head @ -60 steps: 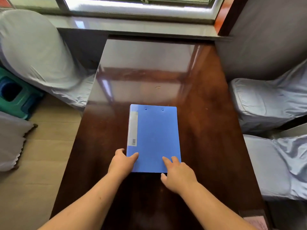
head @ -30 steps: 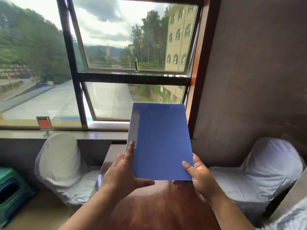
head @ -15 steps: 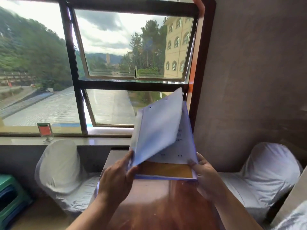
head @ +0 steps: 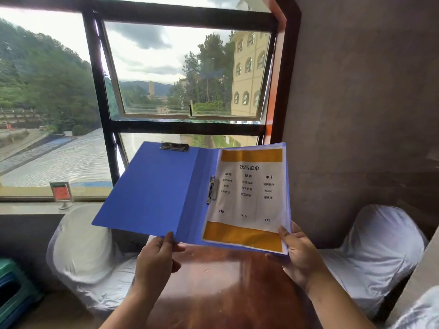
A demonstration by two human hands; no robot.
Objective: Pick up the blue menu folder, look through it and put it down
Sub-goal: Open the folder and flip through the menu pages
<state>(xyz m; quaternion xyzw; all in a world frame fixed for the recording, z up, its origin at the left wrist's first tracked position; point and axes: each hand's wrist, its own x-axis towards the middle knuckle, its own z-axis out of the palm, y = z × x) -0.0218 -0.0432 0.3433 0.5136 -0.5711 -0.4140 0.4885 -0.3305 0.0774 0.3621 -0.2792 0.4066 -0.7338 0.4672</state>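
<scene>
The blue menu folder (head: 156, 193) is held up in the air, spread wide open in front of the window. Its left cover is bare blue with a metal clip at the top. On the right half lies a white menu sheet (head: 247, 198) with orange bands and printed text. My left hand (head: 156, 260) pinches the bottom edge of the left cover. My right hand (head: 299, 255) grips the bottom right corner, thumb on the sheet.
Below the folder is the glossy brown table (head: 221, 293). White-covered chairs stand at the left (head: 83, 252) and at the right (head: 380, 252). A small red sign holder (head: 61, 193) sits on the window sill. A green stool (head: 11, 293) is at the far left.
The folder was lifted closed off the table, then its front cover swung out to the left. It is now fully open with the menu sheet showing.
</scene>
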